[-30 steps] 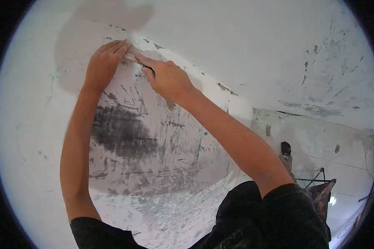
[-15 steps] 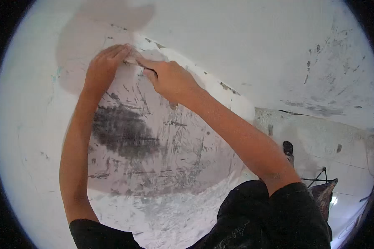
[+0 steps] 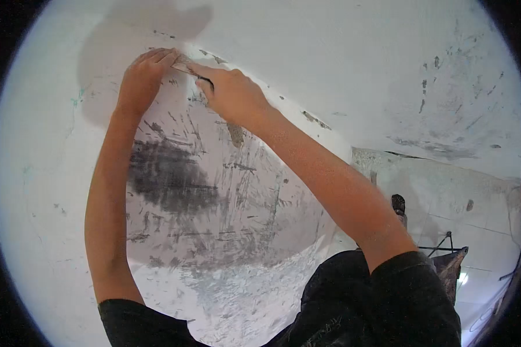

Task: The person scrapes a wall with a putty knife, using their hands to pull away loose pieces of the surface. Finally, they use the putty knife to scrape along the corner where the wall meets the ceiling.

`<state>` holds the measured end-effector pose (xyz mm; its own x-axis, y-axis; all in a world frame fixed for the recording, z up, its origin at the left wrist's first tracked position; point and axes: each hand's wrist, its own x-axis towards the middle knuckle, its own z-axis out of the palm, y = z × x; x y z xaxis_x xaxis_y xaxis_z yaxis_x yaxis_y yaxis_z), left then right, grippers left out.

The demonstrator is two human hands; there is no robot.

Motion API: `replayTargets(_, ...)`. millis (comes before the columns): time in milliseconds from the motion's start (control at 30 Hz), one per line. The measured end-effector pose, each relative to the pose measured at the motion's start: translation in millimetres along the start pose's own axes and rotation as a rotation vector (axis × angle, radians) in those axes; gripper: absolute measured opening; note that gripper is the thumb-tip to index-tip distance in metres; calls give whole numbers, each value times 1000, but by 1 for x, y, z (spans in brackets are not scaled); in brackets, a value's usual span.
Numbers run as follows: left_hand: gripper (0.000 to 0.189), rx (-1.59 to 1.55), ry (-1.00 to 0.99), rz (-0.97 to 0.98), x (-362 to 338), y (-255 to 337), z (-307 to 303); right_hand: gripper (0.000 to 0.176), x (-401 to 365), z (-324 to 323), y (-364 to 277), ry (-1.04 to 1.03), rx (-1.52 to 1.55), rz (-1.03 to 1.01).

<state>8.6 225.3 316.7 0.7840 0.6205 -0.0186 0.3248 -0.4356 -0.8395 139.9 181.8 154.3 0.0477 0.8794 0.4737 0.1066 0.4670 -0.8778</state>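
Note:
My right hand [image 3: 234,95] is wrapped round the dark handle of a putty knife [image 3: 184,67], whose flat blade lies against the white wall [image 3: 255,191]. At the blade's far end, the fingers of my left hand [image 3: 142,82] are pressed together on the metal. Where exactly my left thumb sits is hidden. Below the hands, the wall carries a large dark grey patch [image 3: 171,176] and many short scrape marks. A brownish bare spot [image 3: 235,134] shows just under my right wrist.
A ridge with chipped paint [image 3: 316,120] runs down to the right from the blade. Scuffed wall [image 3: 440,144] lies beyond it. At lower right are a dark shoe [image 3: 398,203], a thin black metal frame [image 3: 446,248] and pale floor tiles [image 3: 474,269].
Both hands and the putty knife have moved a little upward along the wall, and more of the brownish spot below my right wrist now shows. My grip looks the same.

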Motion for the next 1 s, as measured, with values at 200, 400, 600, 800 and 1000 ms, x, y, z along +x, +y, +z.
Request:
replayTargets(200,39,21,10,-6,1,-8,1,35,8,8,-15,-71,0,86)
replayTargets(400,37,-28,9,10,1,-8,1,35,8,-5,-17,-69,35,23)
replayTargets(600,35,9,-19,59,-2,3,-6,35,-2,-8,-10,-145,8,13)
replayTargets(800,44,11,-44,-71,-1,4,-14,38,6,3,-16,-64,-75,2)
replayTargets(1000,40,-231,23,-198,-41,45,-38,45,-41,-27,36,-264,71,66)
